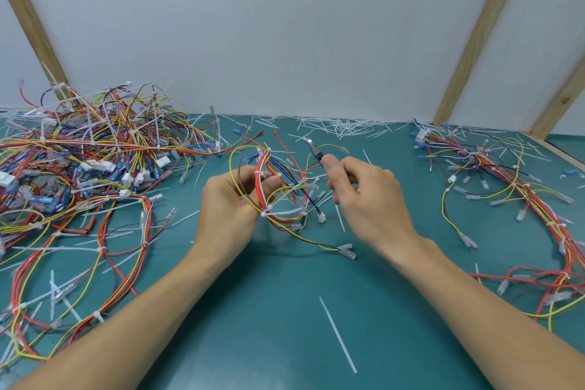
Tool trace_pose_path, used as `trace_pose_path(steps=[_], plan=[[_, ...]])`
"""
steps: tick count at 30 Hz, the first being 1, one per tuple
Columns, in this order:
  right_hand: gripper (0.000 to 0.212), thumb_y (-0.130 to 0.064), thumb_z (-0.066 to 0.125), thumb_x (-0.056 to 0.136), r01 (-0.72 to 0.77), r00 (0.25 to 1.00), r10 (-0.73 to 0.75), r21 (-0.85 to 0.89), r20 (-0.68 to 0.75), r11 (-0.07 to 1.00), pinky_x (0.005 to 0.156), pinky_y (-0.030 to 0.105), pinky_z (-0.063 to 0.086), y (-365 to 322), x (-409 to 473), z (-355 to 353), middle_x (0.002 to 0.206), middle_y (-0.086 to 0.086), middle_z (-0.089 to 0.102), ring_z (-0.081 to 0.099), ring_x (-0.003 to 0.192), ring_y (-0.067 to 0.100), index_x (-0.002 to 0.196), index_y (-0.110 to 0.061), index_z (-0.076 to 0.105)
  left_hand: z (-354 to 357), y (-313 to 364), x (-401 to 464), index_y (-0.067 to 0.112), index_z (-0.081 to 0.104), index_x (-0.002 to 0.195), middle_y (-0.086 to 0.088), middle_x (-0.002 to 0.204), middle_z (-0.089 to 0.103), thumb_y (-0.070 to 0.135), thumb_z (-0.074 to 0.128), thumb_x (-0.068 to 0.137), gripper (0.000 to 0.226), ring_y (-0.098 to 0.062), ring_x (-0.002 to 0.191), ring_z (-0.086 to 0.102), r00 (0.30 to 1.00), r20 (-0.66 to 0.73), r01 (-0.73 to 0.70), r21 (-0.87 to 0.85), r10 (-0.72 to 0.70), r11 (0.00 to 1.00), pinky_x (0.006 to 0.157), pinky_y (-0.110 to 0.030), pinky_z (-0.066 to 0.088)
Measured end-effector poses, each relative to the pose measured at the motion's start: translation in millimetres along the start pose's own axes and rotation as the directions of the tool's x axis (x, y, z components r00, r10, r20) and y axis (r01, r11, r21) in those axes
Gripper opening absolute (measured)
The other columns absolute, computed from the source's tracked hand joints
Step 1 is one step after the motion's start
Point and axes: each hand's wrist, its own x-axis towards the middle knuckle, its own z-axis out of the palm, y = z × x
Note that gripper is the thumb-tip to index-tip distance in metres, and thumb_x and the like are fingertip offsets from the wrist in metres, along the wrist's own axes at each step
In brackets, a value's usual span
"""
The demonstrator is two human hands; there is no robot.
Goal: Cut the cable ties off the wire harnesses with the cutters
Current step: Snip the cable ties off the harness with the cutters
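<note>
Harness (278,193) is gripped in left hand (228,203); cutters (315,149), clasped in right hand (367,196), are best nosed under one tie only

A teal green mat (285,326) covers the worktop from edge to edge. Behind it stands a plain white back wall (269,25). Slanting light wooden battens cross that wall: one at the far left (28,19), two more at the right (478,32), leaning toward the upper corners

Single head-worn wide view, close above the green table (285,310), facing forward and down toward the white wall (269,25).
</note>
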Motion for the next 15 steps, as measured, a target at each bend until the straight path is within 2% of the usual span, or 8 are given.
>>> trace_pose_path(steps=[4, 6, 8, 10, 14, 15], plan=[[0.043, -0.053, 0.065, 0.094, 0.016, 0.995, -0.002, 0.144, -0.096, 0.989, 0.053, 0.021, 0.032, -3, -3, 2, 0.056, -0.017, 0.051, 0.045, 0.054, 0.010, 0.065, -0.026, 0.049, 1, -1, 1, 0.003, 0.072, 0.085, 0.006, 0.070, 0.071, 0.013, 0.076, 0.083, 0.012, -0.008, 0.065, 0.062, 1.000, 0.008, 0.029, -0.049, -0.029, 0.998, 0.068, -0.032, 0.056], [0.036, -0.041, 0.070, 0.091, 0.037, 0.997, -0.018, 0.252, -0.076, 0.967, 0.052, 0.028, 0.038, -8, -5, 3, 0.053, -0.012, 0.048, 0.043, 0.051, 0.013, 0.066, -0.024, 0.050, 2, 0, 2, 0.001, 0.072, 0.086, 0.007, 0.069, 0.070, 0.011, 0.076, 0.083, 0.011, -0.007, 0.063, 0.063, 0.999, 0.001, 0.035, -0.065, -0.035, 0.997, 0.063, -0.027, 0.056], [0.029, -0.032, 0.069, 0.088, 0.035, 0.999, -0.039, 0.360, 0.004, 0.932, 0.052, 0.042, 0.044, -12, -7, 5, 0.054, 0.001, 0.048, 0.047, 0.053, 0.029, 0.067, -0.020, 0.053, 3, 1, 2, 0.002, 0.071, 0.086, 0.007, 0.068, 0.071, 0.005, 0.074, 0.086, 0.004, -0.007, 0.061, 0.065, 0.999, -0.011, 0.045, -0.081, -0.046, 0.996, 0.056, -0.019, 0.053], [0.026, -0.028, 0.070, 0.086, 0.017, 0.994, -0.059, 0.411, 0.089, 0.911, 0.053, 0.047, 0.044, -16, -12, 9, 0.057, 0.013, 0.050, 0.046, 0.053, 0.033, 0.068, -0.015, 0.056, 3, 1, 2, 0.006, 0.072, 0.086, 0.007, 0.066, 0.070, 0.007, 0.073, 0.086, 0.002, -0.009, 0.060, 0.063, 0.999, -0.023, 0.045, -0.084, -0.047, 0.995, 0.054, -0.015, 0.048], [0.027, -0.019, 0.071, 0.088, -0.061, 0.971, -0.061, 0.486, 0.230, 0.872, 0.047, 0.026, 0.043, -18, -18, 15, 0.056, 0.016, 0.046, 0.043, 0.051, 0.019, 0.072, -0.002, 0.059, 1, 1, 2, 0.015, 0.073, 0.082, 0.014, 0.062, 0.065, 0.018, 0.075, 0.087, 0.006, 0.001, 0.053, 0.049, 0.999, -0.047, -0.004, 0.014, 0.004, 1.000, 0.053, -0.012, 0.040], [0.027, -0.019, 0.071, 0.089, -0.077, 0.963, -0.064, 0.495, 0.262, 0.865, 0.047, 0.026, 0.043, -18, -18, 15, 0.056, 0.016, 0.046, 0.044, 0.051, 0.019, 0.073, -0.001, 0.060, 0, 1, 2, 0.017, 0.072, 0.081, 0.015, 0.062, 0.065, 0.019, 0.075, 0.087, 0.007, 0.002, 0.053, 0.050, 0.998, -0.059, -0.008, 0.025, 0.009, 1.000, 0.053, -0.012, 0.041]])
